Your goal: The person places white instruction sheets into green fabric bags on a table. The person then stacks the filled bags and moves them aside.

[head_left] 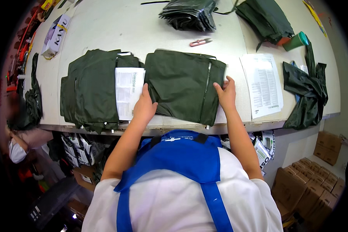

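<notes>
A folded dark green garment (181,85) with a long zip near its right side lies flat on the white table in front of me. My left hand (145,105) rests against its left edge, thumb and fingers apart. At the right edge, my right hand (226,94) is open, its thumb at the fabric and the fingers spread. Left of the garment lies a stack of similar folded dark green garments (92,89). A printed white sheet (128,92) lies between the stack and the garment, beside my left fingertips.
Printed sheets (263,85) and a crumpled dark green garment (307,92) lie to the right. Red-handled thread snips (200,42), a pile of black plastic bags (191,14) and a green cup (295,41) are farther back. Cardboard boxes (311,185) stand below right; a person (19,143) sits at left.
</notes>
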### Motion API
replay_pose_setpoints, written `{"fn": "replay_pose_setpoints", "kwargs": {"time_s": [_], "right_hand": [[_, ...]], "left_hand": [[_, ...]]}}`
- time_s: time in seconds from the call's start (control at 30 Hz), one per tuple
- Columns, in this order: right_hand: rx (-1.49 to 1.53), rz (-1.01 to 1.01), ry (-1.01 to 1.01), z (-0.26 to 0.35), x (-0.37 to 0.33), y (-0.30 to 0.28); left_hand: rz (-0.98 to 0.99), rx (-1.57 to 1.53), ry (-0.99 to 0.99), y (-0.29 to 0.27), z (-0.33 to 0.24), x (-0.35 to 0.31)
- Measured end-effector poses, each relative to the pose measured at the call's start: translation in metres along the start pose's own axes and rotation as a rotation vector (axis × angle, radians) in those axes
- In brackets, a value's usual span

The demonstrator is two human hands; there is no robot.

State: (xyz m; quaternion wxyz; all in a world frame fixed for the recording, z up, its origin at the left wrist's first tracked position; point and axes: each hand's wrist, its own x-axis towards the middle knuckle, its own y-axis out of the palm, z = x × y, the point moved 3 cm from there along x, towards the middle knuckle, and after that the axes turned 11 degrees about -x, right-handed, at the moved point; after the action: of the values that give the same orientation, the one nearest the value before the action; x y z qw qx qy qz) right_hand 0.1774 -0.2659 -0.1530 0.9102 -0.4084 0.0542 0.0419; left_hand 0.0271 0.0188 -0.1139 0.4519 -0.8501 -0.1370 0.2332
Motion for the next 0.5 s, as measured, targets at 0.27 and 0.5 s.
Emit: {"fn": "replay_pose_setpoints", "kwargs": {"time_s": [0.27,0.5], "right_hand": [[-0.6,-0.503,0.875,-0.181,-0.004,-0.139],[-0.417,-0.408,0.892,-0.19,-0.009,-0.155]], "left_hand": [[0.147,-0.074,0.717,0.067,-0.091,-0.015],[0.172,0.038,0.611,0.078,-0.088,-0.01]]}}
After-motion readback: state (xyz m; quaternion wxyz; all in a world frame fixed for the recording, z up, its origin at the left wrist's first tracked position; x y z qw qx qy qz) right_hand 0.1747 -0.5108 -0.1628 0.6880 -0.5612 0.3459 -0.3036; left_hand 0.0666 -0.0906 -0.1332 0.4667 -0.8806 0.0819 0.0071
